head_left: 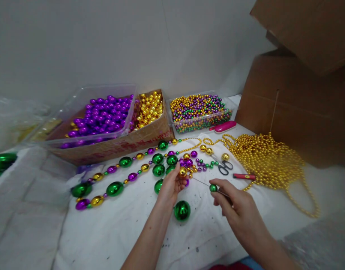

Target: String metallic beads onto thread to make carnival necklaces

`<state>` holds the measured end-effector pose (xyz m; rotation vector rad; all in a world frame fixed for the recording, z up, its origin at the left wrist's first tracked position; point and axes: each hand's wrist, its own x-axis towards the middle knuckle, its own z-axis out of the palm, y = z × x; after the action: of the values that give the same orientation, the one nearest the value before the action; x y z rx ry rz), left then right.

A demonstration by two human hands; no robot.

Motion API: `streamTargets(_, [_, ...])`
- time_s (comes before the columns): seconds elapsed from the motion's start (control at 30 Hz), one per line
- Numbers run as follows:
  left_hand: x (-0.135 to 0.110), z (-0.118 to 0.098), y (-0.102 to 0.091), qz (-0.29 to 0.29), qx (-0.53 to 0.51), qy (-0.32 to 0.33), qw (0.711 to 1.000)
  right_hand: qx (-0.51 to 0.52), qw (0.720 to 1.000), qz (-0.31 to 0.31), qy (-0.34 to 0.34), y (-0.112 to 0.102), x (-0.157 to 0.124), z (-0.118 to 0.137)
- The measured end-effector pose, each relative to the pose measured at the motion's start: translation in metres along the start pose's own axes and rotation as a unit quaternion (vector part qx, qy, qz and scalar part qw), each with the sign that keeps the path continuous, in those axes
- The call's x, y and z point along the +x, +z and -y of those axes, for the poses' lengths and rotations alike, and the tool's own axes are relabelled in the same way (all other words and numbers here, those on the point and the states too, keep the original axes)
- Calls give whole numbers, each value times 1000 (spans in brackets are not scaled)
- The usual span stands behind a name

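My left hand is closed, pinching a shiny gold bead between thumb and fingers. To its right, my right hand is closed on a green bead with thumb and index finger. A thin dark wire or needle spans the gap between the two beads; which it is I cannot tell. Below my left hand lies a large green ball. More green balls, purple balls and small beads sit behind my left hand. A strung necklace of green, purple and gold beads lies at the left.
Scissors and a red lighter lie beyond my right hand. Gold bead strands are heaped at the right, before cardboard boxes. Along the wall stand a purple-bead bin, a gold-bead carton and a mixed-bead tub.
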<state>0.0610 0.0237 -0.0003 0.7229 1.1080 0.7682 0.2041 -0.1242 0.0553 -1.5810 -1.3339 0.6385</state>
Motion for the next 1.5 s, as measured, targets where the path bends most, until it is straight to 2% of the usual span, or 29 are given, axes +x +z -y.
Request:
streamTargets(0.07, [-4, 1, 2, 21, -9, 1, 1000, 17, 996, -42, -71, 3, 0, 4])
streamTargets(0.13, [-7, 2, 4, 33, -15, 7, 999, 52, 991, -67, -105, 9, 2, 7])
streamTargets(0.27, [-14, 3, 10, 30, -23, 15, 999, 135, 985, -73, -74, 20, 3, 7])
streamTargets(0.57, [-19, 8, 12, 13, -48, 16, 999, 25, 972, -118, -203, 18, -4, 8])
streamTargets(0.9, [-26, 11, 14, -3, -48, 19, 999, 14, 958, -142, -247, 21, -7, 13])
streamTargets(1.2, [-32, 10, 14, -7, -49, 56, 997, 44, 965, -144, -213, 18, -8, 20])
streamTargets(1.5, [-29, 16, 13, -26, -49, 77, 995, 49, 967, -138, -210, 20, -4, 19])
